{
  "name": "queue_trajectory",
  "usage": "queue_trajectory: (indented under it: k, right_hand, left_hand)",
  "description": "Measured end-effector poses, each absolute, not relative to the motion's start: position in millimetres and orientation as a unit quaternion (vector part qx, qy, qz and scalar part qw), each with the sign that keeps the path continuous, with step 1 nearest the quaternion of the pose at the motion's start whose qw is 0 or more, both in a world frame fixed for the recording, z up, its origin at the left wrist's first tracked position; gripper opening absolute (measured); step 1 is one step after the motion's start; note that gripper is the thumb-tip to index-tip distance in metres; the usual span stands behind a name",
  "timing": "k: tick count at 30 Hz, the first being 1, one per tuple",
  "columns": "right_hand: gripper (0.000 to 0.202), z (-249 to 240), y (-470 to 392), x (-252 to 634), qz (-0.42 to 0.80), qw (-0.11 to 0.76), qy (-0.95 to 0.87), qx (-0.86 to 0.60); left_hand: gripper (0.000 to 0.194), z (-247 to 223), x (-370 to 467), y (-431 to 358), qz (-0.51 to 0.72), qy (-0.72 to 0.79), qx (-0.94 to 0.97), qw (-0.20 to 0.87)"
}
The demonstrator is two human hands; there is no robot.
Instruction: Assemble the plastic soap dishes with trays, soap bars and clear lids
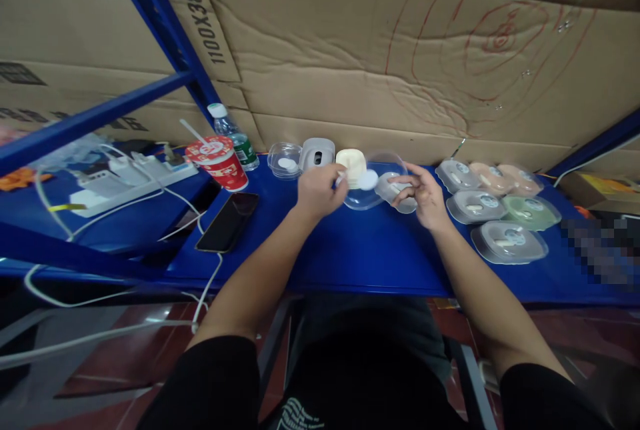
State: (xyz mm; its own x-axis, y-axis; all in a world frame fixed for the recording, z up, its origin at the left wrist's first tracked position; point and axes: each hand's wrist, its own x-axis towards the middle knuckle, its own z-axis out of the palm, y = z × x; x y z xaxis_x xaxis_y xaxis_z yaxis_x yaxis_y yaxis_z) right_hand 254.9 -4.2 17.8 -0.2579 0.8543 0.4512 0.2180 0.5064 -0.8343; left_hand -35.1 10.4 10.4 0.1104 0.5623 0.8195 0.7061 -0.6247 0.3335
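**Both hands busy over a clear tray**

Above the blue desk (360, 250), the left hand (317, 191) is closed around a small white piece (368, 180). The right hand (423, 198) curls its fingers on a small clear lid (395, 190), held over a clear tray (367, 197). Packed cases (507, 242) lie to the right, well apart.

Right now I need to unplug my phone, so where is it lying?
In the head view the black phone lies face up on the blue table, left of the left hand, just below the red cup, with a white cable at its lower end.
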Motion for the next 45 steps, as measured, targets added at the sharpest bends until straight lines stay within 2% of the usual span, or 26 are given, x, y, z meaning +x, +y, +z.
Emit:
queue_trajectory:
  k: [4,9,14,19,25,28,33,36,39,41,45]
  right_hand:
    - [0.097,15,3,264,0.265,0.512,-0.715,-0.396]
    - [0.079,9,10,273,0.251,0.524,-0.690,-0.431]
    - [0.073,9,8,270,0.245,0.503,-0.708,-0.431]
    - [0.069,12,4,268,0.227,0.495,-0.720,-0.429]
    - [0.067,16,9,279,0.132,0.458,-0.746,-0.465]
    - [0.072,16,14,287,0.081,0.396,-0.769,-0.496]
    - [0.101,6,20,294,0.060,0.211,-0.802,-0.556]
    - [0.102,0,22,290,0.090,0.159,-0.815,-0.550]
    - [0.091,0,22,284,0.108,0.200,-0.819,-0.526]
    - [0.084,4,20,280,0.116,0.252,-0.815,-0.509]
    - [0.073,16,11,276,0.175,0.350,-0.803,-0.451]
  left_hand:
    - [0.028,13,-94,49,-0.664,-0.560,-0.495,0.014]
    - [0.019,1,-148,87,-0.694,-0.634,-0.335,-0.069]
    - [0.019,-14,-154,94,-0.656,-0.666,-0.342,-0.096]
    - [0.012,-17,-154,94,-0.654,-0.676,-0.332,-0.063]
    - [0.007,-6,-141,86,-0.689,-0.634,-0.350,-0.034]
    - [0.016,2,-124,75,-0.690,-0.596,-0.410,-0.017]
    - [0.025,9,-83,48,-0.641,-0.543,-0.543,0.005]
    - [0.026,7,-56,29,-0.552,-0.494,-0.672,0.010]
    - [0.030,3,-32,15,-0.414,-0.447,-0.793,0.011]
    - [0.041,-1,-22,10,-0.344,-0.431,-0.834,-0.010]
    - [0.064,-6,-16,12,-0.299,-0.436,-0.848,-0.038]
